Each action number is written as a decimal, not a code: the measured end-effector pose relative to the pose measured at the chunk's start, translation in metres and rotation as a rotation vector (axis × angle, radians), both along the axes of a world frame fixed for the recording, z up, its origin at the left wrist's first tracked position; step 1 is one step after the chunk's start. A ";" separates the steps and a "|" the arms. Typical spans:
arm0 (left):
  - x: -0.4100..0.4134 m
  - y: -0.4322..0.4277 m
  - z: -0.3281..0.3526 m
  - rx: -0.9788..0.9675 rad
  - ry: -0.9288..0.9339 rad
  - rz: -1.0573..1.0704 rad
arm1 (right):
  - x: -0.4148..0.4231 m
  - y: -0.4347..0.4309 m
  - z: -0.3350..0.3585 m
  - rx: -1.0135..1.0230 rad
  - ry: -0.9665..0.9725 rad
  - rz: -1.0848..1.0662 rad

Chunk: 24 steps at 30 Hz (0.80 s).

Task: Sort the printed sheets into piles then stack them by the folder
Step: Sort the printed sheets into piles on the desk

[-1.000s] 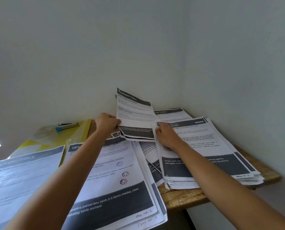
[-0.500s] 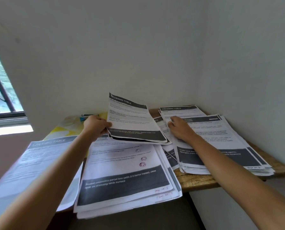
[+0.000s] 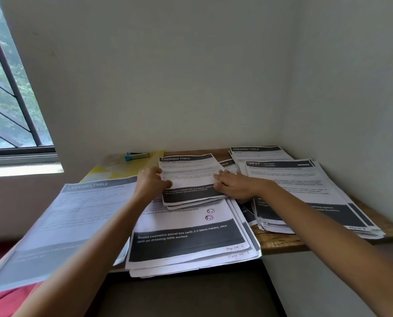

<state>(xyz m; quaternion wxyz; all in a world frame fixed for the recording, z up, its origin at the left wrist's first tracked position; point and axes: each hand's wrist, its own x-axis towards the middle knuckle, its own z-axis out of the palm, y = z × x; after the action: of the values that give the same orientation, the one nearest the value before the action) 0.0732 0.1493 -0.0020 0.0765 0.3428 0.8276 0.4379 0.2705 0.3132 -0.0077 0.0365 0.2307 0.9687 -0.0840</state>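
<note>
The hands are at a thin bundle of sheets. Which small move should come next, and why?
Probably lower the bundle flat onto the middle pile and let go. The left hand grips its left edge, the right hand touches its right edge, it lies over that pile's far end, and both carry dressing-table text.

A plain off-white wall [image 3: 168,76] is seen at twelve o'clock and is met at one o'clock by a second off-white wall [image 3: 351,88] in a vertical corner. At ten o'clock a window with a dark metal frame and slanted bars [image 3: 10,88] is set; its pale sill [image 3: 23,170] is brightly lit by daylight. A brown wooden tabletop [image 3: 280,242] is fitted into the corner at four o'clock.
</note>
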 end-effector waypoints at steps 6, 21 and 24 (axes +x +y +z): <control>0.005 -0.001 -0.008 -0.030 0.122 -0.019 | 0.001 -0.012 -0.016 0.017 -0.022 -0.027; 0.009 -0.004 -0.011 0.168 0.129 0.031 | 0.002 -0.015 -0.013 0.039 0.000 -0.034; 0.008 -0.004 -0.005 0.171 0.060 0.065 | 0.001 -0.016 -0.011 0.029 0.003 -0.038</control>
<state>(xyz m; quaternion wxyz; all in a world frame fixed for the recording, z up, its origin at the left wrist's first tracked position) 0.0815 0.1450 -0.0072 0.0081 0.3341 0.7997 0.4987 0.2719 0.2968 -0.0188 0.0302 0.2493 0.9654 -0.0707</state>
